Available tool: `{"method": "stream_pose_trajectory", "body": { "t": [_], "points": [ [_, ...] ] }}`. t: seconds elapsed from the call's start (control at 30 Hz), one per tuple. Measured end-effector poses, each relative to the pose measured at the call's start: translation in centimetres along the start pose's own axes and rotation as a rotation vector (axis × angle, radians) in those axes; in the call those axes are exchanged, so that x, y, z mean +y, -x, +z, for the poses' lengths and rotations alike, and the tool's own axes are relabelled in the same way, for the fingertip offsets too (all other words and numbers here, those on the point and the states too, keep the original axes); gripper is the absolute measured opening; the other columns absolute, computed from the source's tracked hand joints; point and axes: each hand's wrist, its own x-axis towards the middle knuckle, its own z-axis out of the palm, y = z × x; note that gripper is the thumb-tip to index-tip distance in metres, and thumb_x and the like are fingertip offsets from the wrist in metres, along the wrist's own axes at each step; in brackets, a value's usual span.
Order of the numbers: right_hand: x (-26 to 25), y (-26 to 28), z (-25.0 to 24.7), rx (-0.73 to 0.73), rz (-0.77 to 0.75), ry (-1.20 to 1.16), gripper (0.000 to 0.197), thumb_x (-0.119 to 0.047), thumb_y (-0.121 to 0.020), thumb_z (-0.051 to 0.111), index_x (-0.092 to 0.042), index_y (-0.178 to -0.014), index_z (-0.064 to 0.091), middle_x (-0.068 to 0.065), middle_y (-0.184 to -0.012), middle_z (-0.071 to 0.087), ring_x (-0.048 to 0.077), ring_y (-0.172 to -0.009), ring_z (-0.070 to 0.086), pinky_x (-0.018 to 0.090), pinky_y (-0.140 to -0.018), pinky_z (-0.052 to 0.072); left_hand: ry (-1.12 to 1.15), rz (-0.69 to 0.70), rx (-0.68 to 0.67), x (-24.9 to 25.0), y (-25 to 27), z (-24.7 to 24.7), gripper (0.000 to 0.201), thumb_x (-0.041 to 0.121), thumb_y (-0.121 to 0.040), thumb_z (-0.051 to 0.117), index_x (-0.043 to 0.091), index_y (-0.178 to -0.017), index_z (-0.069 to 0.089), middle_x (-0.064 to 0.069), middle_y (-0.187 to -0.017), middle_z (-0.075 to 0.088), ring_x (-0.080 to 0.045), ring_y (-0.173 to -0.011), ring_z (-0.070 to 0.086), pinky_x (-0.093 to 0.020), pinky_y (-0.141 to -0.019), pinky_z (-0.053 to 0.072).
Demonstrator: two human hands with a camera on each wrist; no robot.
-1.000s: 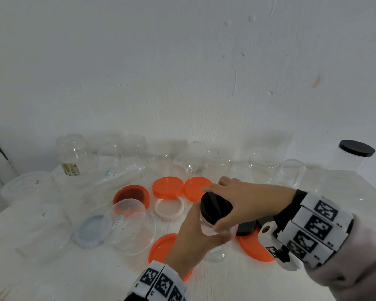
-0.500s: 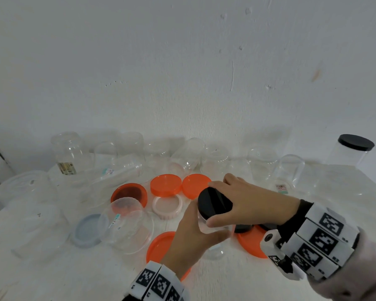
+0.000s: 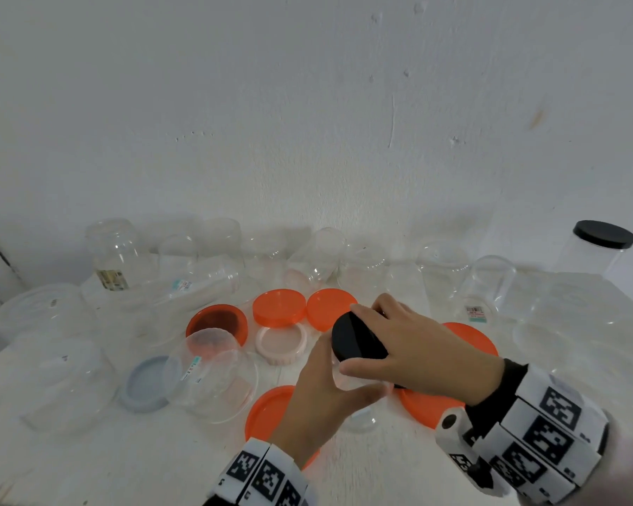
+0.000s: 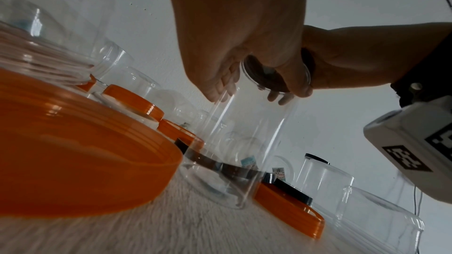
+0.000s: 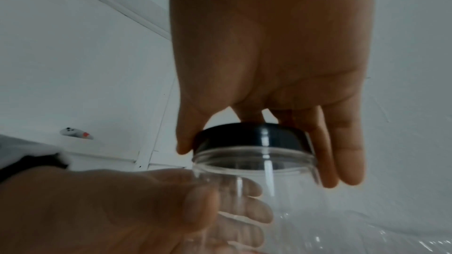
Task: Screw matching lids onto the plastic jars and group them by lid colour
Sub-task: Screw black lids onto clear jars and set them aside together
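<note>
The clear jar (image 3: 357, 388) stands upright on the counter (image 3: 380, 469), its axis vertical. The left hand (image 3: 322, 399) wraps its wall; directly above, the right hand (image 3: 413, 345) pinches the black lid (image 3: 357, 341) seated on its mouth, ready for twisting.

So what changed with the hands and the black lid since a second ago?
Not much. The right hand shifted its fingers a little round the black lid, as if twisting it. The left hand holds the jar as before. The orange lids stayed put.
</note>
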Motion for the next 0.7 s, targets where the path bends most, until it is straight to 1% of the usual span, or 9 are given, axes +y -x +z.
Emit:
{"method": "stream_pose_trajectory", "body": {
  "t": [0.1, 0.2, 0.23, 0.3, 0.43, 0.53, 0.6, 0.63, 0.7],
  "points": [
    [-0.1, 0.0, -0.1, -0.004, 0.004, -0.009, 0.069, -0.070, -0.082, 0.045, -0.032, -0.137, 0.030, -0.005, -0.116, 0.034, 0.015, -0.105, 0.041, 0.034, -0.087, 0.049, -0.013, 0.001, 0.003, 0.0, 0.0, 0.0, 0.072, 0.027, -0.069, 0.084, 0.042, -0.127, 0.044, 0.025, -0.117, 0.060, 0.007, -0.110, 0.055, -0.002, -0.080, 0.042],
    [0.6, -0.3, -1.4, -0.129, -0.093, -0.082, 0.067, -0.057, -0.083, 0.056, -0.044, -0.142, 0.025, -0.010, -0.129, 0.027, 0.012, -0.120, 0.028, 0.032, -0.097, 0.044, -0.036, 0.002, 0.011, -0.1, 0.0, -0.1, 0.073, 0.034, -0.069, 0.084, 0.042, -0.128, 0.043, 0.027, -0.119, 0.058, 0.009, -0.113, 0.053, -0.001, -0.082, 0.040],
    [0.8, -0.5, -1.7, -0.158, -0.128, -0.082, 0.069, -0.053, -0.084, 0.059, -0.047, -0.143, 0.024, -0.011, -0.133, 0.024, 0.010, -0.122, 0.024, 0.031, -0.099, 0.041, -0.040, 0.000, 0.010, -0.1, 0.0, -0.1, 0.073, 0.036, -0.068, 0.084, 0.043, -0.128, 0.043, 0.028, -0.119, 0.058, 0.010, -0.112, 0.052, 0.000, -0.082, 0.040],
    [0.9, -0.8, -2.2, -0.182, -0.168, -0.053, 0.069, -0.050, -0.085, 0.060, -0.048, -0.144, 0.025, -0.012, -0.136, 0.024, 0.010, -0.122, 0.023, 0.029, -0.100, 0.039, -0.037, -0.006, 0.012, -0.1, 0.0, -0.1, 0.073, 0.038, -0.067, 0.084, 0.044, -0.127, 0.043, 0.029, -0.117, 0.058, 0.010, -0.111, 0.052, 0.000, -0.082, 0.040],
    [0.5, -0.9, -1.9, -0.168, -0.148, 0.010, 0.065, -0.056, -0.086, 0.055, -0.045, -0.142, 0.026, -0.006, -0.131, 0.028, 0.015, -0.116, 0.027, 0.032, -0.095, 0.042, -0.027, -0.011, 0.013, -0.1, 0.0, -0.1, 0.072, 0.035, -0.068, 0.084, 0.043, -0.126, 0.043, 0.030, -0.116, 0.058, 0.011, -0.110, 0.053, 0.001, -0.080, 0.040],
    [-0.3, -0.8, -1.0, -0.089, -0.095, 0.118, 0.063, -0.064, -0.086, 0.046, -0.036, -0.140, 0.029, 0.000, -0.125, 0.032, 0.021, -0.108, 0.034, 0.034, -0.091, 0.046, -0.014, -0.011, 0.002, -0.1, 0.0, -0.1, 0.071, 0.032, -0.069, 0.084, 0.043, -0.126, 0.043, 0.030, -0.117, 0.058, 0.012, -0.110, 0.053, 0.002, -0.078, 0.040],
    [-0.9, -0.8, -0.4, -0.034, -0.066, 0.186, 0.064, -0.067, -0.087, 0.040, -0.030, -0.139, 0.031, 0.004, -0.122, 0.034, 0.022, -0.104, 0.036, 0.034, -0.089, 0.046, -0.013, -0.008, -0.004, -0.1, 0.0, -0.1, 0.071, 0.031, -0.070, 0.084, 0.042, -0.127, 0.043, 0.027, -0.119, 0.059, 0.010, -0.111, 0.054, 0.001, -0.079, 0.041],
    [-1.0, -0.9, -0.3, -0.020, -0.060, 0.204, 0.064, -0.066, -0.088, 0.038, -0.029, -0.139, 0.032, 0.004, -0.123, 0.035, 0.022, -0.104, 0.036, 0.034, -0.089, 0.045, -0.013, -0.006, -0.006, -0.1, 0.0, -0.1, 0.072, 0.030, -0.070, 0.084, 0.042, -0.128, 0.044, 0.025, -0.120, 0.059, 0.009, -0.112, 0.054, 0.000, -0.080, 0.041],
    [-0.9, -1.2, -0.6, -0.047, -0.068, 0.169, 0.063, -0.065, -0.087, 0.041, -0.033, -0.140, 0.030, 0.004, -0.126, 0.034, 0.022, -0.108, 0.035, 0.035, -0.091, 0.044, -0.010, 0.000, -0.011, -0.1, 0.0, -0.1, 0.072, 0.030, -0.070, 0.084, 0.040, -0.129, 0.044, 0.023, -0.120, 0.059, 0.007, -0.113, 0.054, -0.001, -0.081, 0.041]
  ]
}}
